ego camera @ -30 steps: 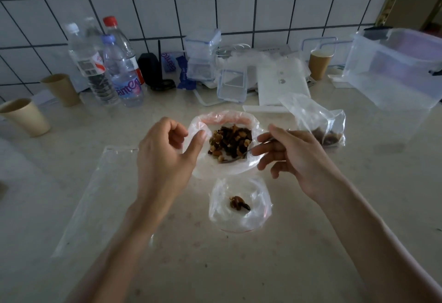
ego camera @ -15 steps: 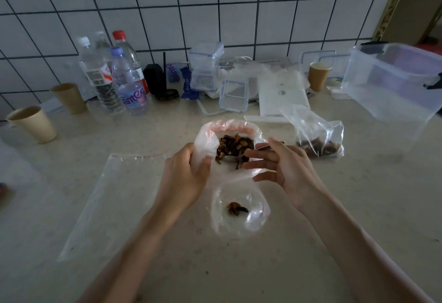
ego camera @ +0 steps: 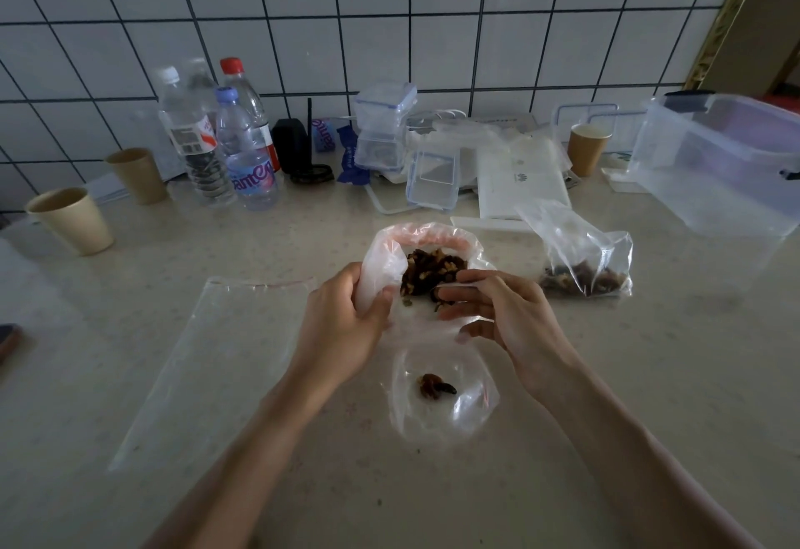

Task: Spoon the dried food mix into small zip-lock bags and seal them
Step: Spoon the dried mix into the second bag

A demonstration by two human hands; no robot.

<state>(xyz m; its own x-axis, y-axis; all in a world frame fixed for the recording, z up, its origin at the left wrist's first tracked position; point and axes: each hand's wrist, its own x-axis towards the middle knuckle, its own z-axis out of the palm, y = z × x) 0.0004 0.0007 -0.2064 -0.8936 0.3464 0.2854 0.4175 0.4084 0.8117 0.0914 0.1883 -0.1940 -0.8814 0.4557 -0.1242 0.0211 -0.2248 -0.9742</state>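
Countertop (ego camera: 649, 397) below tiled wall (ego camera: 389, 7); left hand (ego camera: 342, 327) grips bag (ego camera: 381, 262), right hand's (ego camera: 511, 314) grasp unclear.

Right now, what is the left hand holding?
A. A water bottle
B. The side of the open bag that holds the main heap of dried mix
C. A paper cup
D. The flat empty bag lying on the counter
B: the left hand has its grip on the side wall of the open supply bag holding the dried mix; the bottles, cups and flat bag lie untouched.
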